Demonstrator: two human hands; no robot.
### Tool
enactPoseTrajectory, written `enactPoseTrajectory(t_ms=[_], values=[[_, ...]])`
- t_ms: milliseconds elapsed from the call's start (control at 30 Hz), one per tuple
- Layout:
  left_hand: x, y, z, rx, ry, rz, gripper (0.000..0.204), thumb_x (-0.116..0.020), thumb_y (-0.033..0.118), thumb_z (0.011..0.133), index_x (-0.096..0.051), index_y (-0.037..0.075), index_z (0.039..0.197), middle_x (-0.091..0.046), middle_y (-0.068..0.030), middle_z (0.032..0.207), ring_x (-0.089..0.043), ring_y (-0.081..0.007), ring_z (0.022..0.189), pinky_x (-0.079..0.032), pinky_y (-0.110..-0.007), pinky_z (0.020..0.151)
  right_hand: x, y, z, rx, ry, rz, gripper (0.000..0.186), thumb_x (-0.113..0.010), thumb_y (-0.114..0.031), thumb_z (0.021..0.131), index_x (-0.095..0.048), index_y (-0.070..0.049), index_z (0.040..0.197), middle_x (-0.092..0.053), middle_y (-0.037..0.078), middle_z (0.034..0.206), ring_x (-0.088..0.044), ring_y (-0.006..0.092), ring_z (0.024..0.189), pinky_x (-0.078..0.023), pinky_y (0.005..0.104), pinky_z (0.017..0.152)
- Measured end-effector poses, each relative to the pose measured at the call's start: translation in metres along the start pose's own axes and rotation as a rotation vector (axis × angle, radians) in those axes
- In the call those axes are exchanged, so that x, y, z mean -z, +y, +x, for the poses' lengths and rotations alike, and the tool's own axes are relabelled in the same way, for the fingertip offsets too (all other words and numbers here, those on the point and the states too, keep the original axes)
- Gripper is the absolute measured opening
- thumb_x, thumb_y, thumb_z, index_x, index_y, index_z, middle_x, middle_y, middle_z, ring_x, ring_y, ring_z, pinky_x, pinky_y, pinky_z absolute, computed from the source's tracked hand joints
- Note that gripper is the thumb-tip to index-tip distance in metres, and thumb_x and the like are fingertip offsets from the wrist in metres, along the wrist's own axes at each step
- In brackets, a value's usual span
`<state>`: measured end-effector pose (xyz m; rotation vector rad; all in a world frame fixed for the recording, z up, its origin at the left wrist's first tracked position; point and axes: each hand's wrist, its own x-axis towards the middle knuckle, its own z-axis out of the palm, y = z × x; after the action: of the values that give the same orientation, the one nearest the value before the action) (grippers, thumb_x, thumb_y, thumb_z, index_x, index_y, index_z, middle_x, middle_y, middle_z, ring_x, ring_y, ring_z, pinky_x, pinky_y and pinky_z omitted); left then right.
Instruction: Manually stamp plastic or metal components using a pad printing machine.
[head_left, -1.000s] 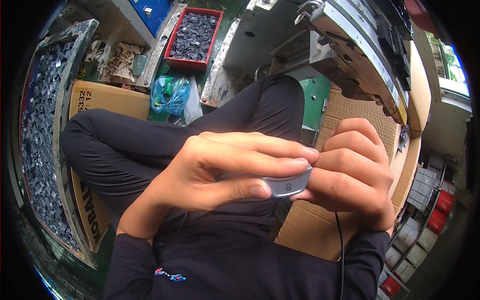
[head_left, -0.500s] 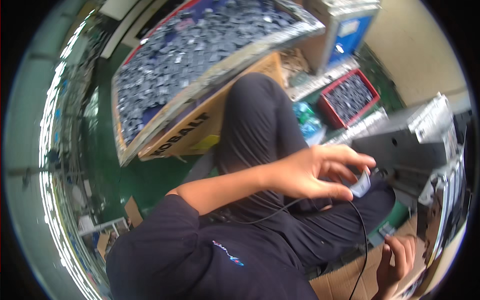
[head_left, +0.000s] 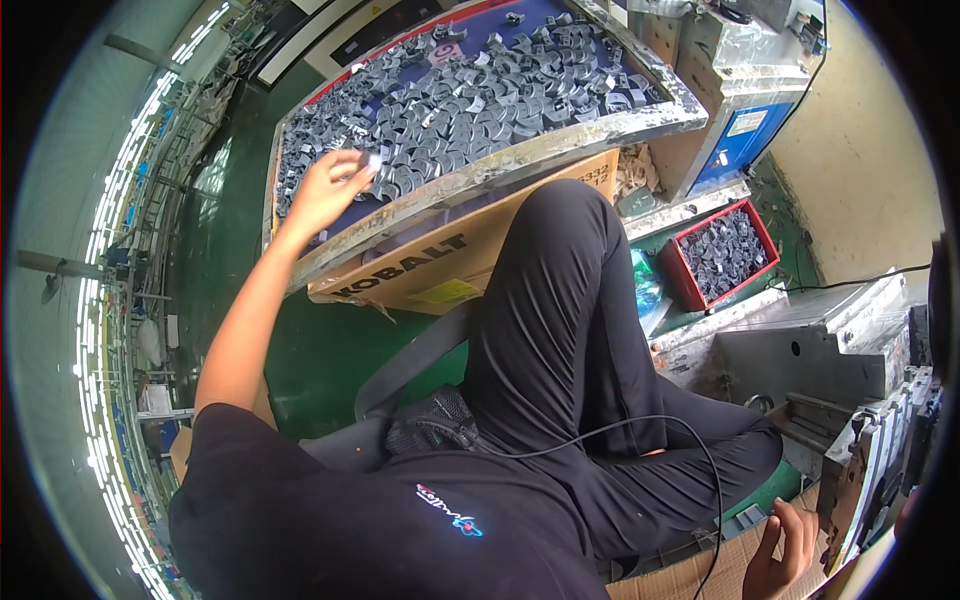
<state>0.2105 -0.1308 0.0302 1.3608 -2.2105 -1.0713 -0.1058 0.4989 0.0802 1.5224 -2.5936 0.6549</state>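
Observation:
My left hand [head_left: 335, 190] reaches over the near left rim of a large tray [head_left: 520, 150]. Between its thumb and fingers is a small pale grey piece [head_left: 373, 163], partly hidden by the fingertips. Dark grey curved plastic pieces [head_left: 470, 125] cover much of the tray's blue bottom around it. At the lower right, my right hand [head_left: 785, 550] is beside a flat cardboard sheet [head_left: 690, 575], its fingers loosely bent and apart, with nothing seen in them. A small grey item [head_left: 748, 516] lies near its thumb; whether they touch I cannot tell.
A cardboard box [head_left: 440, 265] stands under the tray's near edge. Beyond my bent knee [head_left: 565, 230] is a red bin [head_left: 722, 255] of dark pieces. Metal machine parts [head_left: 800, 335] stand at right; a black cable [head_left: 640, 418] crosses my lap.
My left hand has swung from above my lap at the right to the tray at the left, carrying the small grey piece. My right hand has shifted slightly down in view.

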Motion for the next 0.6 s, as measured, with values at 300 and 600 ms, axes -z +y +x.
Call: enactPoseTrajectory(t_ms=[300, 600], values=[[0.023, -0.097, 0.002, 0.138, -0.023, 0.298, 0.051, -0.085, 0.041, 0.089, -0.076, -0.001, 0.115, -0.080, -0.0125, 0.104, -0.074, -0.0164, 0.095, -0.058, -0.032, 0.087, 0.001, 0.001, -0.005, 0.038, -0.005, -0.065, 0.014, -0.076, -0.004, 0.095, -0.078, -0.003, 0.109, -0.075, 0.012, 0.093, -0.072, 0.0282, 0.083, -0.057, 0.0394, 0.073], [0.012, -0.097, 0.008, 0.239, 0.011, 0.106, 0.057, -0.091, 0.027, 0.084, -0.071, -0.008, 0.125, -0.077, -0.0172, 0.116, -0.073, -0.0182, 0.104, -0.058, -0.030, 0.093, 0.003, 0.000, -0.004, 0.035, 0.006, -0.072, 0.015, -0.077, -0.002, 0.094, -0.078, -0.002, 0.109, -0.075, 0.013, 0.097, -0.071, 0.0298, 0.088, -0.057, 0.0403, 0.077]])
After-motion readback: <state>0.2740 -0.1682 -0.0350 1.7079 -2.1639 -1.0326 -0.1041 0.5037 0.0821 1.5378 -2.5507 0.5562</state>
